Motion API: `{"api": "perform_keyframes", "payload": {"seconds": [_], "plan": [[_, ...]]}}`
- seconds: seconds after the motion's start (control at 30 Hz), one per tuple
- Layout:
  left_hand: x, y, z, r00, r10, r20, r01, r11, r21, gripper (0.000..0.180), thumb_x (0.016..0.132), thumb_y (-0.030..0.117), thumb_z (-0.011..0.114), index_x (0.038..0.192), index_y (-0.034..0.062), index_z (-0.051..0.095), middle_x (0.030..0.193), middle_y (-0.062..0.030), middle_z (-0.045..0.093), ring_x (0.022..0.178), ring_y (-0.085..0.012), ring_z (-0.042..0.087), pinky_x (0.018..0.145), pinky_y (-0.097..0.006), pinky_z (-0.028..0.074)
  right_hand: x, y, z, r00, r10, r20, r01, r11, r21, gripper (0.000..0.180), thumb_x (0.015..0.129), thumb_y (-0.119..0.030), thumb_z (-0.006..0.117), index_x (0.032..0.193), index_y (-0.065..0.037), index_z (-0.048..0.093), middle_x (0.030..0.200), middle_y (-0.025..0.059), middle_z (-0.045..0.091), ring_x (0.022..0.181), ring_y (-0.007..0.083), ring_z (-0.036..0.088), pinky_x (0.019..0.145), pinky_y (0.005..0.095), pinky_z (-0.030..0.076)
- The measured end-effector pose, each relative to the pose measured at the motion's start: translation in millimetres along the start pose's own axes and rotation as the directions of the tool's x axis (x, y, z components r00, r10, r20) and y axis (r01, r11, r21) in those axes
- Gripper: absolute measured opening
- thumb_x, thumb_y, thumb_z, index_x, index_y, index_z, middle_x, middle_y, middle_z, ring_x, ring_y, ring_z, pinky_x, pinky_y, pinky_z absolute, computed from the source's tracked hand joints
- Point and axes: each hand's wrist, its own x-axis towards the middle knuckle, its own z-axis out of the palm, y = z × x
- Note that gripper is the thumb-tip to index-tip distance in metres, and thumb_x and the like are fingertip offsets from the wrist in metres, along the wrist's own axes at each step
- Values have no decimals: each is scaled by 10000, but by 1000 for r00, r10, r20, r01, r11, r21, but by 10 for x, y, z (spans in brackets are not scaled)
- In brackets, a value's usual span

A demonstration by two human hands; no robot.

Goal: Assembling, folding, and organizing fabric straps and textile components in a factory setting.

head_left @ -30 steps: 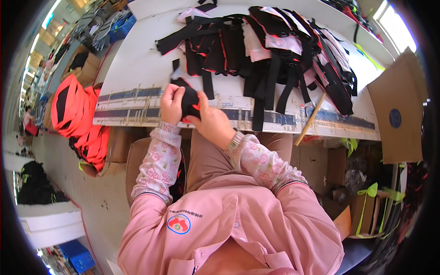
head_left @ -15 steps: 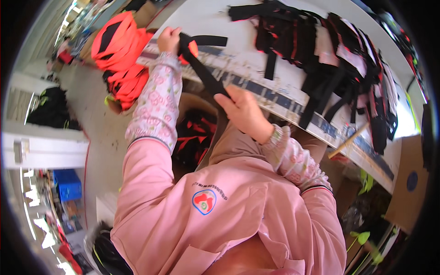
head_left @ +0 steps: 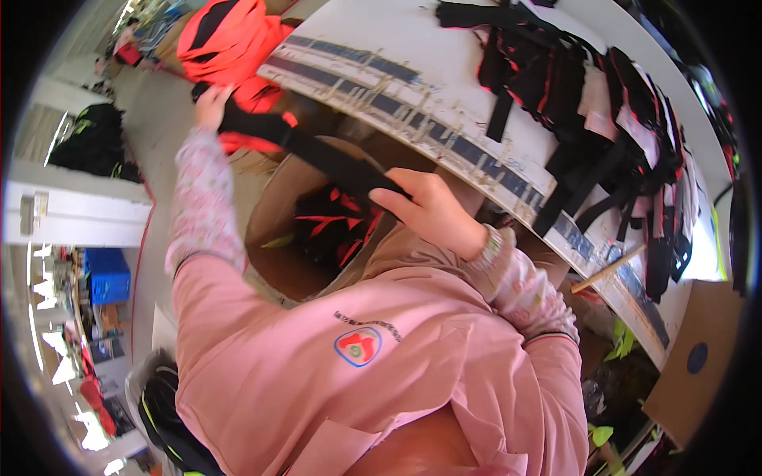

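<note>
A long black strap piece (head_left: 317, 151) with a red edge stretches between my two hands. My left hand (head_left: 211, 103) grips its far end, out to my left near a heap of orange and black fabric (head_left: 230, 40). My right hand (head_left: 425, 208) pinches the near end, over an open cardboard box (head_left: 274, 238) that holds black and red pieces. Both hands are below and to the left of the white work table (head_left: 444, 71).
A pile of black strap pieces (head_left: 603, 103) covers the table's right part. A wooden stick (head_left: 607, 270) leans at the table's near edge. A flat cardboard sheet (head_left: 694, 361) stands at the right. Black bags lie on the floor at the left.
My head and body have turned left. My hands have drawn the strap off the table, stretched it out, and carried it left over the box beside me.
</note>
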Motion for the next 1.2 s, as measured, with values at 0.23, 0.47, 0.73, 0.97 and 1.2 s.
{"api": "perform_keyframes", "payload": {"seconds": [0.23, 0.47, 0.73, 0.97, 1.2], "plan": [[-1305, -1369, -572, 768, -356, 531, 201, 923, 328, 322, 820, 350, 641, 721, 53, 568, 617, -47, 541, 593, -148, 502, 542, -342, 420, 429, 1000, -577, 918, -331, -217, 182, 840, -511, 344, 761, -120, 673, 1077, -44, 560, 1057, 171, 558, 1012, 316, 535, 869, 371, 440], [-1331, -1101, 321, 513, -582, 631, 513, 797, 318, 335, 809, 327, 675, 949, 33, 596, 791, -47, 614, 620, -131, 556, 563, -293, 470, 460, 1932, -2268, 697, -40, -716, -705, 144, -694, 551, 727, -282, 680, 1210, -141, 453, 1120, 117, 530, 1099, 299, 506, 859, 463, 426], [-518, 734, 1466, 725, -34, 688, 330, 894, -303, 215, 843, 182, 637, 988, 28, 596, 873, -53, 627, 762, -126, 594, 712, -271, 486, 217, 2162, -2270, 796, -13, -605, -605, -14, -796, 130, 799, -144, 551, 904, -72, 522, 849, 147, 606, 738, 285, 654, 593, 379, 531], [-714, 2981, 2040, 754, 574, 319, -389, 782, -487, 603, 714, 228, 741, 1234, 68, 481, 1216, -152, 509, 1154, -314, 469, 988, -379, 372, -105, 873, -2005, 613, 11, -790, -256, 949, -185, 342, 827, -42, 479, 1152, 45, 540, 930, 140, 652, 759, 223, 641, 652, 306, 494], [-777, 3864, 2269, 805, 590, -64, -477, 579, -661, 541, 721, 50, 646, 1237, 60, 482, 1244, -179, 492, 1163, -339, 465, 973, -383, 381, -508, -154, -1599, 745, 357, -564, 177, 709, 683, 368, 936, -205, 467, 1200, 45, 521, 1047, 91, 612, 888, 123, 586, 750, 247, 480]]}}
